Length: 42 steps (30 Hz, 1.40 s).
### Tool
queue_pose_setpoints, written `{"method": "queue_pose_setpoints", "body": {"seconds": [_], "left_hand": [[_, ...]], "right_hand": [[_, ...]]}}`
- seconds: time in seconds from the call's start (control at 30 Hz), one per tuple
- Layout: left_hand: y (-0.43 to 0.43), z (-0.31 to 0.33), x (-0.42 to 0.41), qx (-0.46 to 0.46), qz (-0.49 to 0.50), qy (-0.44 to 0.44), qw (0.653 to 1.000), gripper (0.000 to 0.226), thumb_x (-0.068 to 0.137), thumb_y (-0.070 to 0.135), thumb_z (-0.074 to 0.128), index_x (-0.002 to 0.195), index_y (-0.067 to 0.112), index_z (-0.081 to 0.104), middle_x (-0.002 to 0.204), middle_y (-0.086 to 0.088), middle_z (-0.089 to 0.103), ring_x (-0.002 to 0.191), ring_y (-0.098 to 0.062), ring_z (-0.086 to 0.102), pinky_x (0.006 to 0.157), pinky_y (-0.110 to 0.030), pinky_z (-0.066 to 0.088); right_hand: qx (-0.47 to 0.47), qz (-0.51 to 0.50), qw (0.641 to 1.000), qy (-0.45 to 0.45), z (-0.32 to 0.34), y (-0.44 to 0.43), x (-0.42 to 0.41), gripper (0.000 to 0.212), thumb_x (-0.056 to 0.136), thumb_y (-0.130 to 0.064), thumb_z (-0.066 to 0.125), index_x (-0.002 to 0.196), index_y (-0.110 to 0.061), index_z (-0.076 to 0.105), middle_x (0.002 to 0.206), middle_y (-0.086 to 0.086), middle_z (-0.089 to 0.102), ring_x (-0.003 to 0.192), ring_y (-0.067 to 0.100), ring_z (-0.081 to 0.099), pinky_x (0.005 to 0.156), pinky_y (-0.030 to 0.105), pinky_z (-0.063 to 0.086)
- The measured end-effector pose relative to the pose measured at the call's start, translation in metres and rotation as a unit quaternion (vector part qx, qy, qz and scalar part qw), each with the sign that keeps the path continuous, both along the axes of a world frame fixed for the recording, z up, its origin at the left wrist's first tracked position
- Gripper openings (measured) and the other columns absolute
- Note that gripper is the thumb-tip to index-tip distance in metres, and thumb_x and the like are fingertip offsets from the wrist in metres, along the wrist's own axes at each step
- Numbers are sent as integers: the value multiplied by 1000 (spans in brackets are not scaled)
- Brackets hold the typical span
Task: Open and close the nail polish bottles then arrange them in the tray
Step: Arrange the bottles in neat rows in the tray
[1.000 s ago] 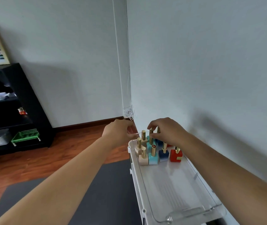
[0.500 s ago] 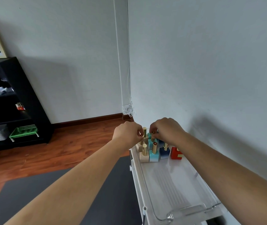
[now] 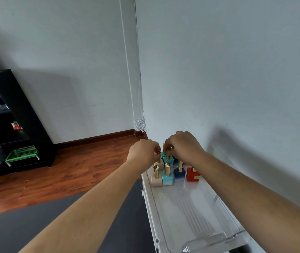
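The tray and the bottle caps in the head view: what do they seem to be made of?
The tray looks like clear hard plastic, glossy: the white surface beneath shows through it, and its rim and moulded handle catch highlights. The bottle caps look like gold metal or metallised plastic; their shiny, mirror-like sheen fits either.

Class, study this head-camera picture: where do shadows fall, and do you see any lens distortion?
Head view: the arms cast a soft dark shadow on the right wall; the shelf shadows the far wall; the wide-angle lens makes the forearms balloon toward the bottom edge; the clear tray shows faint reflections.
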<state>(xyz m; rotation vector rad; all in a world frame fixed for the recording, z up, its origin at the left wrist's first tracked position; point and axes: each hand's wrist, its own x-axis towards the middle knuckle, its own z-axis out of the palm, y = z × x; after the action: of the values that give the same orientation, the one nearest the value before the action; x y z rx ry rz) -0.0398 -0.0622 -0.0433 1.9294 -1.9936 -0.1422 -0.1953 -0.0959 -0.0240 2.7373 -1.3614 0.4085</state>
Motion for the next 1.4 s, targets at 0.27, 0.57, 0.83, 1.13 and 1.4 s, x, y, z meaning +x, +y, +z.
{"method": "queue_pose_setpoints", "body": {"seconds": [0.27, 0.57, 0.83, 1.13, 1.4], "left_hand": [[-1, -6, -1, -22, -2, -10, 1000, 19, 81, 31, 61, 99, 31, 67, 97, 11, 65, 84, -14, 62, 63, -27, 47], [10, 23, 7, -89, -9, 13, 996, 14, 84, 33, 61, 97, 33, 66, 85, 15, 61, 78, -7, 58, 63, -27, 48], [21, 40, -33, -1, -125, -8, 992, 30, 78, 47, 65, 106, 38, 60, 91, 19, 58, 83, -6, 56, 64, -26, 45], [18, 27, -59, 60, -105, -78, 990, 24, 82, 40, 65, 106, 34, 63, 104, 11, 67, 89, -13, 61, 71, -30, 52], [13, 26, -61, 42, -90, -73, 992, 19, 84, 35, 65, 102, 33, 65, 103, 13, 69, 91, -13, 62, 68, -27, 49]], "right_hand": [[-4, 9, 1000, -23, -7, -4, -2, 20, 83, -27, 63, 102, -23, 67, 99, 0, 70, 94, 20, 54, 77, 31, 37], [22, -19, 988, -153, 17, 5, -36, 21, 91, -29, 52, 108, -25, 63, 105, -7, 69, 91, 13, 56, 77, 28, 39], [105, -30, 987, -115, 23, 25, -89, 24, 83, -41, 61, 106, -34, 62, 99, -17, 63, 79, 3, 50, 62, 19, 35], [131, -49, 985, -99, 0, 36, -93, 24, 81, -28, 66, 105, -28, 63, 100, -11, 67, 78, 5, 50, 67, 23, 37], [137, -66, 980, -125, -8, 31, -81, 27, 82, -19, 63, 109, -24, 63, 104, 0, 70, 80, 15, 61, 67, 24, 41]]}}
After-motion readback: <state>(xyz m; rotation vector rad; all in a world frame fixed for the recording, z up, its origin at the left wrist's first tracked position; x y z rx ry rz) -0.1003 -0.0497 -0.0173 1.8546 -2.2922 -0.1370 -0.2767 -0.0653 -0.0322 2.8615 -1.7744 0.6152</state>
